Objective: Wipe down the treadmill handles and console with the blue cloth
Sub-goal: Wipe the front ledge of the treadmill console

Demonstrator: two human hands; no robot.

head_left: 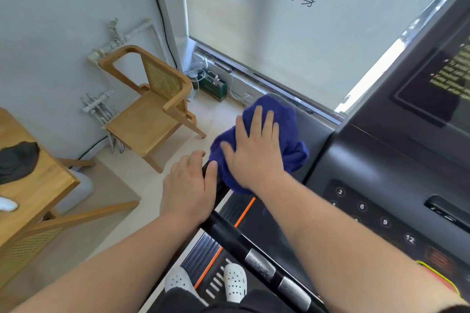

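Note:
A bunched blue cloth (282, 127) lies on the left end of the dark treadmill console (376, 165). My right hand (254, 150) presses flat on top of the cloth, fingers spread. Just to its left, my left hand (189, 185) rests on the black left handle (256, 259), its fingers curled over the handle's top end. The handle runs down toward me with two metal sensor pads on it. The console has numbered buttons and a dark screen (437, 84) at the right.
A wooden chair (150, 107) stands by the wall at the left, and a wooden table (28, 201) is nearer on the left. A frosted window with gym lettering is ahead. My feet in white shoes (235, 282) stand on the treadmill deck.

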